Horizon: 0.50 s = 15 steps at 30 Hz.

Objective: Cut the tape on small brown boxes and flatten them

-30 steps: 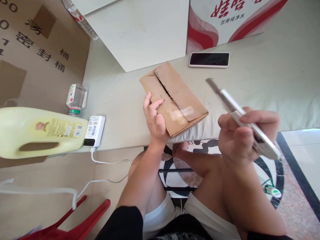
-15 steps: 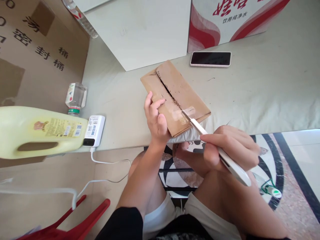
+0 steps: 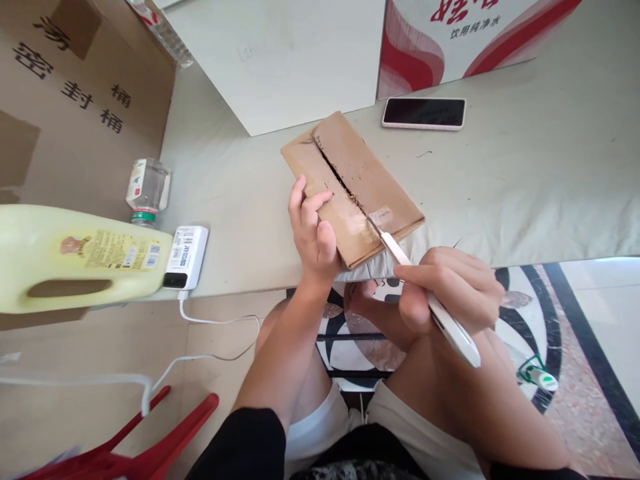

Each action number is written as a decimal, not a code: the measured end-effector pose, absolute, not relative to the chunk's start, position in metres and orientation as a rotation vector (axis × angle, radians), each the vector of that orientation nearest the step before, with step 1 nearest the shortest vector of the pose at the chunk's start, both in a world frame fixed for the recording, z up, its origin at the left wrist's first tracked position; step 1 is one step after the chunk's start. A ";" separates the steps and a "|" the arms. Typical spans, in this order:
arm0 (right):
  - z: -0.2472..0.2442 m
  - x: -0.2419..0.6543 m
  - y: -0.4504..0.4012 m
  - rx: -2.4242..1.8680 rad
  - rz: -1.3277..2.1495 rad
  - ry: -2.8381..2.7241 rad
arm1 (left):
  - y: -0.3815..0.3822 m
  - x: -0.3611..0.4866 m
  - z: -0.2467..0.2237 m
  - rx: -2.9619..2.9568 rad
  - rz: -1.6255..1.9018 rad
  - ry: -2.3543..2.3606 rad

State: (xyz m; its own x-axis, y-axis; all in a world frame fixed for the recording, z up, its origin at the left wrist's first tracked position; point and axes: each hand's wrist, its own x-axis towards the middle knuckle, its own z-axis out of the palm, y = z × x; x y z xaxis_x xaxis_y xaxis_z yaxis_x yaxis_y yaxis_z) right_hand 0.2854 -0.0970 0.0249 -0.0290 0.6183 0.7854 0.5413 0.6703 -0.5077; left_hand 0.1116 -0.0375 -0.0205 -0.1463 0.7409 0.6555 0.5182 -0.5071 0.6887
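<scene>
A small brown cardboard box [image 3: 385,183] lies at an angle near the table's front edge, with a ragged dark slit along its top and clear tape near its lower right end. My left hand [image 3: 315,233] grips the box's left side, thumb and fingers bent against it. In my right hand [image 3: 450,290] is a white-handled utility knife [image 3: 453,330], its blade tip at the lower end of the slit, by the tape.
Behind the box stand a white box [image 3: 300,60] and a red-and-white carton [image 3: 460,40], with a phone [image 3: 424,113] in front. To the left are a power bank [image 3: 187,257] with a cable, a yellow jug [image 3: 95,257], a clear bottle [image 3: 149,190] and a large carton [image 3: 100,40].
My right hand and the knife have shifted slightly left, and the knife handle stands a little steeper. My left hand keeps its hold on the box. The whole view has shifted slightly.
</scene>
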 end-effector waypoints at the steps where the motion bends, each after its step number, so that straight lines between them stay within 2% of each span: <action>1: 0.025 0.284 -0.096 -0.923 0.068 -1.672 | -0.037 0.112 -0.020 1.911 1.717 1.443; 4: 0.028 0.284 -0.093 -0.828 0.038 -1.655 | -0.037 0.111 -0.020 1.915 1.704 1.456; 15: 0.026 0.281 -0.090 -0.961 0.153 -1.700 | -0.034 0.110 -0.020 1.882 1.693 1.519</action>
State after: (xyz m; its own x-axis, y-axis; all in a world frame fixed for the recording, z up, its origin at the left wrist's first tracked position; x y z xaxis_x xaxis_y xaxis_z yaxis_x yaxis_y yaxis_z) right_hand 0.2811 -0.0903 0.0262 -0.0463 0.6592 0.7505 0.5141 0.6599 -0.5479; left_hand 0.1105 -0.0339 -0.0204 -0.1765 0.7581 0.6278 0.5425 -0.4573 0.7047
